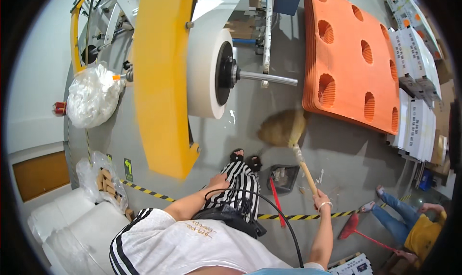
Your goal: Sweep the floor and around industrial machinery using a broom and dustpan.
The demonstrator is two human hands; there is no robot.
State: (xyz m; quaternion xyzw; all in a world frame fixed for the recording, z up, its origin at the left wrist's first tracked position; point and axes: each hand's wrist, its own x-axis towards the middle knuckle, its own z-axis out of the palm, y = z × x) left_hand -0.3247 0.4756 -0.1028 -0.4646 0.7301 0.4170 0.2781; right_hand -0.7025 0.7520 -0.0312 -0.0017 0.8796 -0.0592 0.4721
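Observation:
My right hand is closed around the pale wooden handle of a straw broom. The broom's wide brown bristle head rests on the grey floor ahead, below the metal shaft of a roll machine. Against my striped trousers, near the thigh, is my left hand; its fingers are too small and partly turned away to make out. Between my feet and the broom handle lies a black dustpan with a red stick. Small white scraps lie on the floor beside the handle.
A yellow machine arm with a white roll and protruding shaft stands ahead. Stacked orange pallets and white cartons are at right. Another person holds a red broom. Bagged plastic hangs left.

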